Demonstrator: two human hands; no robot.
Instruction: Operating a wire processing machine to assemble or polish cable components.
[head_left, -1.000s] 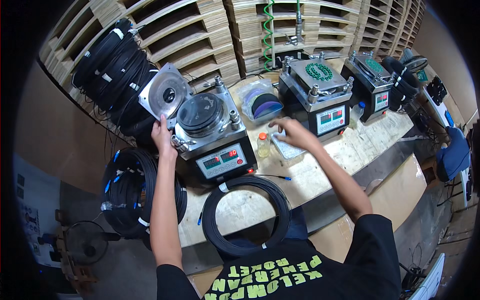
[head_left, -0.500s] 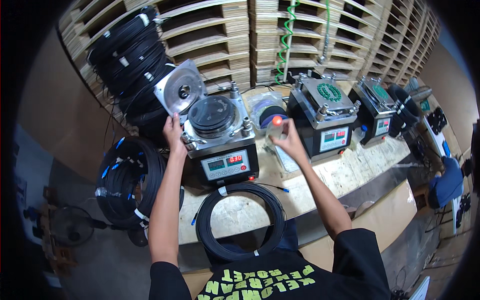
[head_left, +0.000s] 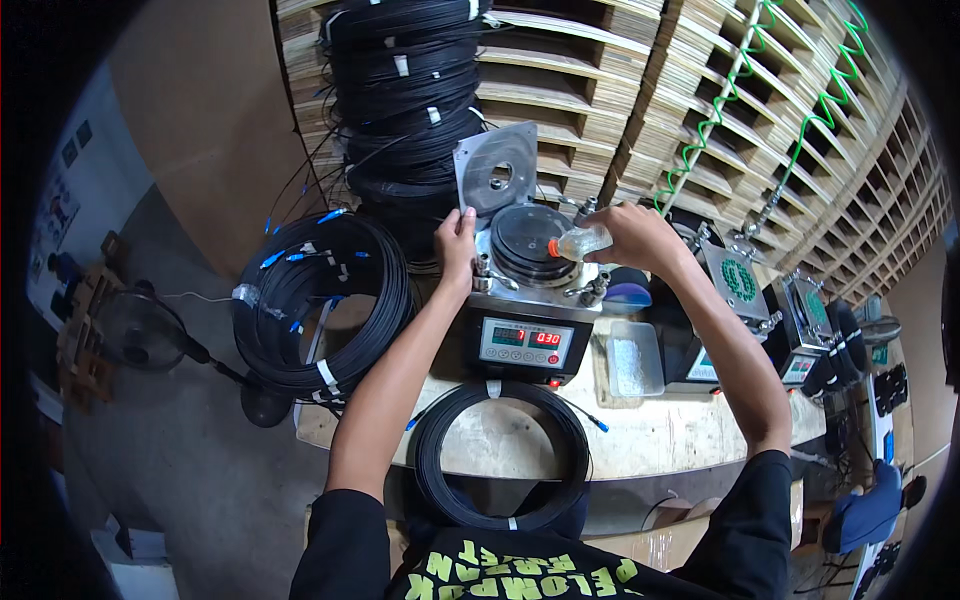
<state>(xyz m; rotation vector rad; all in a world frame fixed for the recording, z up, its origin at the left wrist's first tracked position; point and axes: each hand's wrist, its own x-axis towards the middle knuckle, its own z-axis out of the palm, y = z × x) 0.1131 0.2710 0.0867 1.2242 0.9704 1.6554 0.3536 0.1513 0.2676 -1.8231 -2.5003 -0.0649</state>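
A square metal plate (head_left: 484,160) with a round hole stands tilted up at the back left of a polishing machine (head_left: 527,345). Its lower corner is gripped by my left hand (head_left: 457,245), thumb and fingers closed. My right hand (head_left: 637,238) is wrapped around a small clear squeeze bottle (head_left: 586,241) with an orange tip. The bottle lies tipped nearly sideways, its tip pointing left over the black round pad (head_left: 532,233) on top of the machine. Whether liquid comes out cannot be seen. Metal clamp posts (head_left: 590,292) stand at the machine's corners.
A black cable coil (head_left: 432,455) with blue connectors lies at the table's front edge. More coils (head_left: 400,110) are stacked behind, left. To the right are a clear plastic tub (head_left: 636,358) and two similar machines (head_left: 738,280). Wooden pallets (head_left: 560,70) rise behind the table.
The bottle has gone from upright beside the machine to tipped over the pad. My left hand stays on the plate. My view has swung left, and more lit digits show on the display.
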